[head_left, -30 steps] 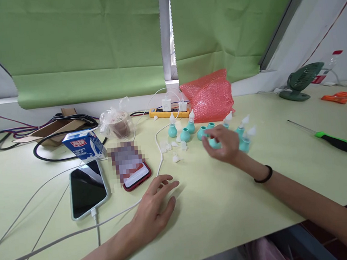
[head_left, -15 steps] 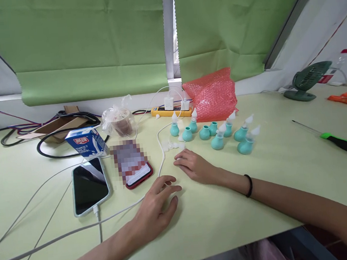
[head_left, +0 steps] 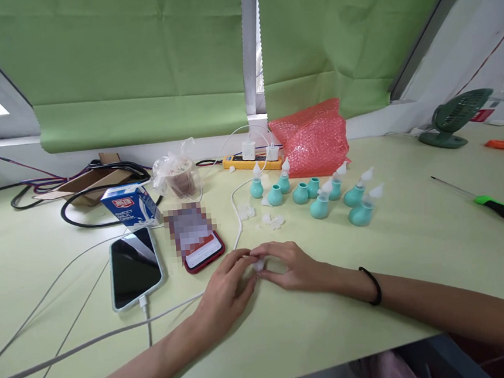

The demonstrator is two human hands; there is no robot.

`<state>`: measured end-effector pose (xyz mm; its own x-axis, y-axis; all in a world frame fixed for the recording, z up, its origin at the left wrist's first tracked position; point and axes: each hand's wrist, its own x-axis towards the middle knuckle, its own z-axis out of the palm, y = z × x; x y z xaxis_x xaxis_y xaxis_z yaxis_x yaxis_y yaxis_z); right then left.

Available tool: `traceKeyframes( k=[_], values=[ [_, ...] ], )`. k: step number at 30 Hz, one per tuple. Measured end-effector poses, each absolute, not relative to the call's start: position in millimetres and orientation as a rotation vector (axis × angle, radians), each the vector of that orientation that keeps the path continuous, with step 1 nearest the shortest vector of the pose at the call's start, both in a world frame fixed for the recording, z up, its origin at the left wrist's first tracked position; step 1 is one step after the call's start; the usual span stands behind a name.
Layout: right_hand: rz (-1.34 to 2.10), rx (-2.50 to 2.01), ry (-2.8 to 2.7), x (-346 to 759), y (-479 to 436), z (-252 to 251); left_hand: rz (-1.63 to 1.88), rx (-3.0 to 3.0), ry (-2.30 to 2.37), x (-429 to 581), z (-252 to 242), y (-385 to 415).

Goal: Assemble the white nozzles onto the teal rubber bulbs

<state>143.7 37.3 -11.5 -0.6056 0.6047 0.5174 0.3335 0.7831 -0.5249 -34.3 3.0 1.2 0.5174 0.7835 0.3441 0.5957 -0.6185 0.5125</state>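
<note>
My left hand [head_left: 225, 291] and my right hand [head_left: 287, 265] meet on the pale green table [head_left: 316, 318]. Both pinch a small clear plastic tip [head_left: 258, 264] between their fingertips. My right wrist wears a black band [head_left: 372, 284]. Behind the hands lie a few loose clear tips [head_left: 272, 221]. Farther back stand several teal rubber bulbs [head_left: 318, 198], some with clear tips fitted, some bare.
A phone [head_left: 134, 267] on a white charging cable [head_left: 114, 330] and a red-cased phone [head_left: 202, 253] lie left of the hands. A milk carton [head_left: 130, 205], a bagged cup [head_left: 177, 178], a yellow power strip [head_left: 252, 162], a red bubble-wrap bag [head_left: 313, 136], a green-handled screwdriver [head_left: 501, 209] and a small fan [head_left: 455, 118] surround them.
My right hand left the teal bulbs, reached the loose clear tips, then drew back toward me with one. My left hand shifted right to meet it.
</note>
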Motion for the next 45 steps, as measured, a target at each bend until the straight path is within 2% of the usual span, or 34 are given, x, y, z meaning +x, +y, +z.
traceKeyframes(
  k=[5,13,23,37,45],
  values=[
    [0.201,-0.673,-2.371,147.0,44.0,-11.2,0.615,2.604,1.147,-34.5,1.0,1.0],
    [-0.01,-0.955,-2.606,153.4,53.5,-0.1,0.606,2.609,1.068,-33.0,4.8,-1.8],
    [-0.087,-0.896,-2.478,155.6,66.2,-20.5,0.638,2.633,1.117,-35.2,-1.0,6.6],
    [-0.075,-0.957,-2.428,157.2,73.3,-21.1,0.643,2.67,1.124,-35.4,-4.1,4.4],
    [-0.043,-0.764,-2.291,159.5,77.6,-24.8,0.38,2.802,1.022,-32.4,8.9,-3.3]
  ],
)
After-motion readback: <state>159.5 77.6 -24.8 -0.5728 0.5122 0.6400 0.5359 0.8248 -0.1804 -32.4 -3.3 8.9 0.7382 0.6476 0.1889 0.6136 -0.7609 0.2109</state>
